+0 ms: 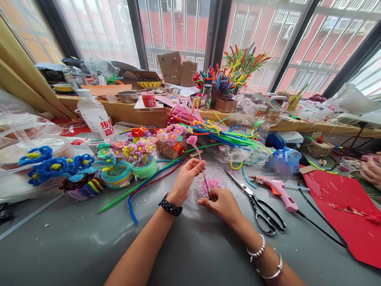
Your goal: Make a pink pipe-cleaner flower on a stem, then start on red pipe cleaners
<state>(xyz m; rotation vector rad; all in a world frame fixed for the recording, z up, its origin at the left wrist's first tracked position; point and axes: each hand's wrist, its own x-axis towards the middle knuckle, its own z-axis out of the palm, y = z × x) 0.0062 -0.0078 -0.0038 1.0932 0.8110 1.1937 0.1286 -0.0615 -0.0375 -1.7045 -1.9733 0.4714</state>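
My left hand (pixel 187 176) pinches a pink pipe cleaner (pixel 198 150) whose top is bent into a fluffy pink bloom. My right hand (pixel 223 204) is closed around small scissors; their thin dark blade (pixel 206 182) points up towards my left fingertips, and the handles are mostly hidden by my fingers. Beneath both hands, pink fuzz clippings (pixel 210 184) are scattered on the grey table (pixel 190 254). Large black-handled scissors (pixel 256 202) lie partly open to the right of my right hand. Beside them rests a pink glue gun (pixel 279 190) with its cord trailing right.
Pots of fuzzy flowers (pixel 144 161) and blue flowers (pixel 56 167) stand at left, near a water bottle (pixel 95 115). A bundle of coloured pipe cleaners (pixel 220 133) lies behind my hands. Red sheets (pixel 345 210) lie at right, near another person's hand (pixel 370 169).
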